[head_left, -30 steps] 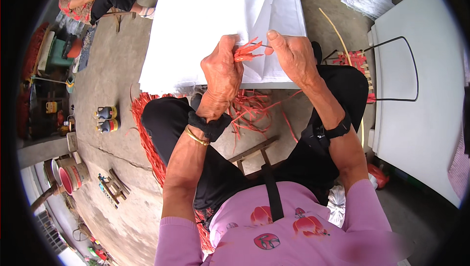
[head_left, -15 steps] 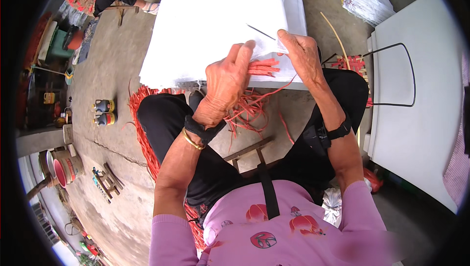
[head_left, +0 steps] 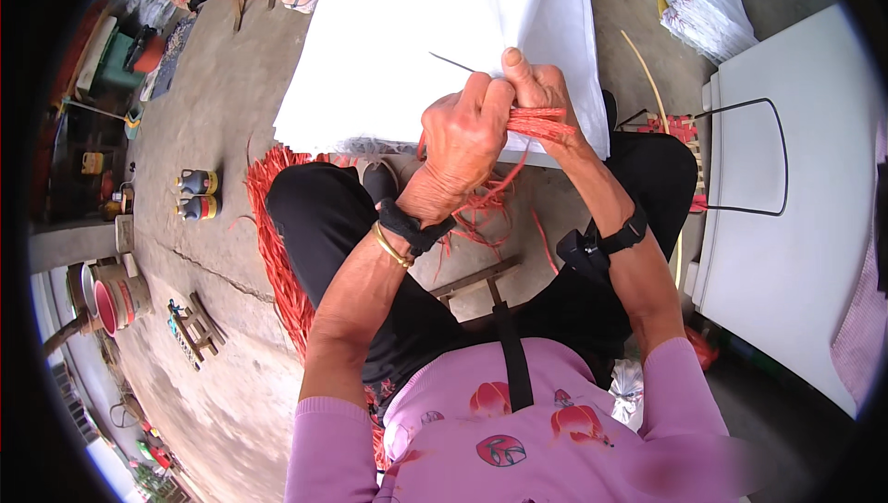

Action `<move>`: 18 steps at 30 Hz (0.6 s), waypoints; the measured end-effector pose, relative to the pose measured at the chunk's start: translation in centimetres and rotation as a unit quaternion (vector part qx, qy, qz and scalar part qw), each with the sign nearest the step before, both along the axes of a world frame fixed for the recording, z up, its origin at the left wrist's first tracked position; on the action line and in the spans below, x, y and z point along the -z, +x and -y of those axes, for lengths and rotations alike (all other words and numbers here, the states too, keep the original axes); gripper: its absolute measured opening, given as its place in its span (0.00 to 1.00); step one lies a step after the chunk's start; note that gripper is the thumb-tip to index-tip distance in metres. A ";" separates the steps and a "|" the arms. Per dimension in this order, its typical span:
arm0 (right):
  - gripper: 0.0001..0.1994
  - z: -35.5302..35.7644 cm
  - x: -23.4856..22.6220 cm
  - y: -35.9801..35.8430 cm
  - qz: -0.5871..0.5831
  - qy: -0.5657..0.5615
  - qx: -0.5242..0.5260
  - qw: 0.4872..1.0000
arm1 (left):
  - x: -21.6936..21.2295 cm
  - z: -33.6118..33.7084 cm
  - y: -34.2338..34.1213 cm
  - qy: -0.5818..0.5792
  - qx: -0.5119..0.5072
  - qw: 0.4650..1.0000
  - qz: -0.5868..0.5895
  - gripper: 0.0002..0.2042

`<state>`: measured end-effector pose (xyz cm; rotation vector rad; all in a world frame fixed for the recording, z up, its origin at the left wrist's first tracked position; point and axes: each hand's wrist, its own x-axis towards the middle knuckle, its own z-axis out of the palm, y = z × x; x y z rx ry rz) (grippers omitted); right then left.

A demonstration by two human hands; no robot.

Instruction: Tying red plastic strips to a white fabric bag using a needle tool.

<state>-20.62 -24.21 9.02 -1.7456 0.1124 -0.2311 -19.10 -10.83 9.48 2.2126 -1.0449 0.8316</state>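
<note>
- Left hand [head_left: 467, 137] closed around the bundle of red strips [head_left: 536, 122]; keep that grip firm.
- Right hand [head_left: 536, 86] pinches the bundle's end; keep strips aligned between fingertips.

Both forearms reach forward, the left hand [head_left: 467, 137] and right hand [head_left: 536, 86] closed, pressed together at the fingertips

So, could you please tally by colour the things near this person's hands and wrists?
Red: 2, the bundle of strips that both hands hold and the heap of strips on the floor.
White: 1, the sheet.
Black: 2, the wrist straps.
Gold: 1, the bangle.
Total: 6.
</note>
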 end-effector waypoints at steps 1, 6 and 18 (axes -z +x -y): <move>0.28 -0.2 0.3 0.3 -0.013 0.093 0.011 0.996 | -0.1 0.1 0.0 -0.009 0.002 1.000 -0.004 0.10; 0.26 -1.0 0.3 0.5 0.034 0.056 0.033 0.997 | -0.9 -3.7 1.9 0.012 -0.134 0.988 -0.082 0.17; 0.24 -2.2 1.3 1.4 0.093 -0.205 0.006 0.974 | 0.2 -4.5 2.2 -0.006 -0.066 0.998 -0.014 0.10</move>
